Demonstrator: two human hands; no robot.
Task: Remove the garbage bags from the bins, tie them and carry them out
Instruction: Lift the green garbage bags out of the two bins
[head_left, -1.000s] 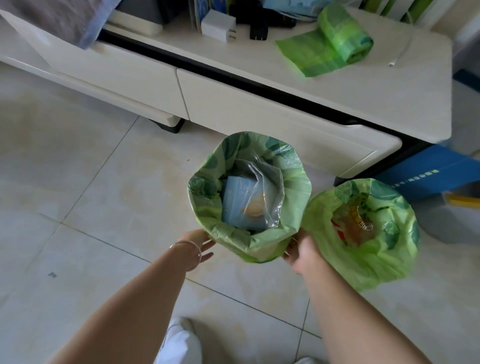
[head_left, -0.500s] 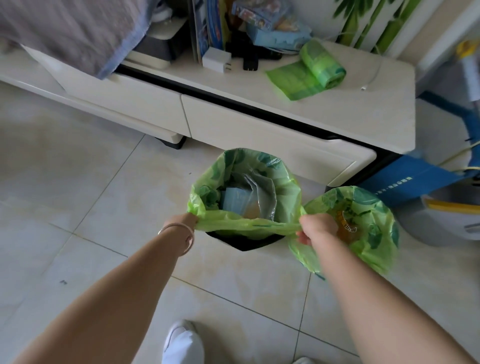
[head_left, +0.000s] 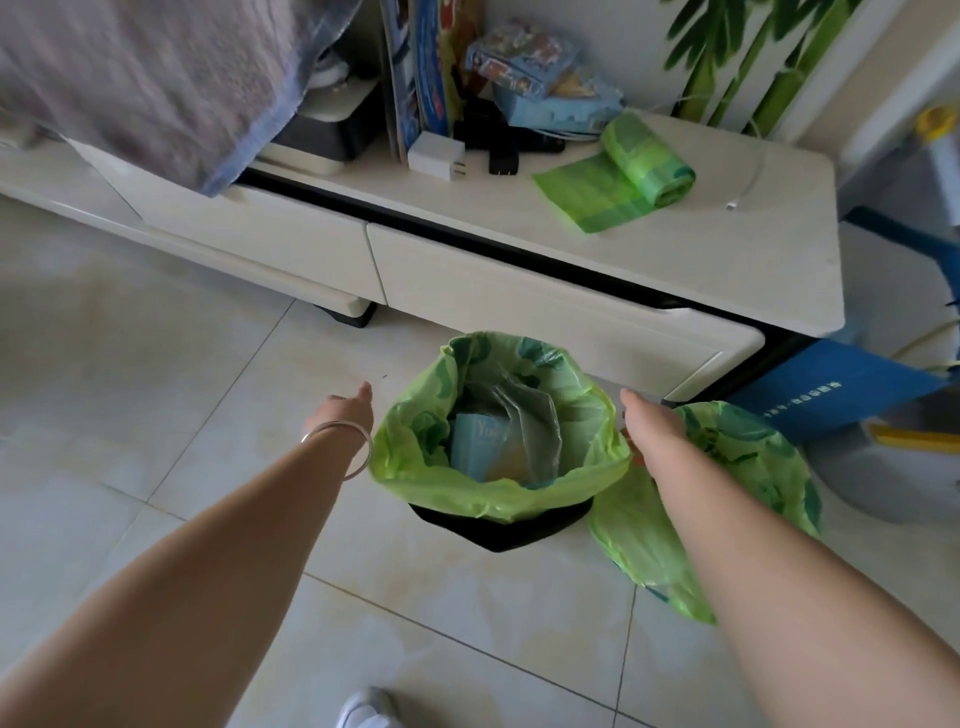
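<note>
1. A white shoe (head_left: 366, 709) is showing at the bottom edge, standing on the pale tiled floor (head_left: 156, 415).
2. Both bare forearms are reaching forward over the floor. The left hand (head_left: 345, 415), with a silver bangle (head_left: 340, 449) on its wrist, is lying against the left side of the green garbage bag (head_left: 498, 493); its fingers are hidden behind the plastic, so I cannot tell whether they are gripping.
3. The right hand (head_left: 652, 423) is lying at the bag's right edge, with fingers likewise hidden and its grip unclear.
4. This bag is sitting in a black bin (head_left: 498, 535) with its mouth pointing up; the near rim is lifted off the bin edge. Inside, a pale blue pack (head_left: 475, 452) is showing letters reading "Yo", beside clear plastic wrap.
5. A second green bag (head_left: 753, 467) is lying on the floor just to the right, partly under the right forearm, with its mouth open.
6. Beyond, a blue board (head_left: 831, 395) with small white writing, too small to read, is leaning by the white cabinet (head_left: 545, 291).
7. On the cabinet top, a roll of green bags (head_left: 644, 156) is lying partly unrolled, its long axis running near-right to far-left. A white charger (head_left: 435, 156) and picture boxes (head_left: 524, 57) are standing farther back.
</note>
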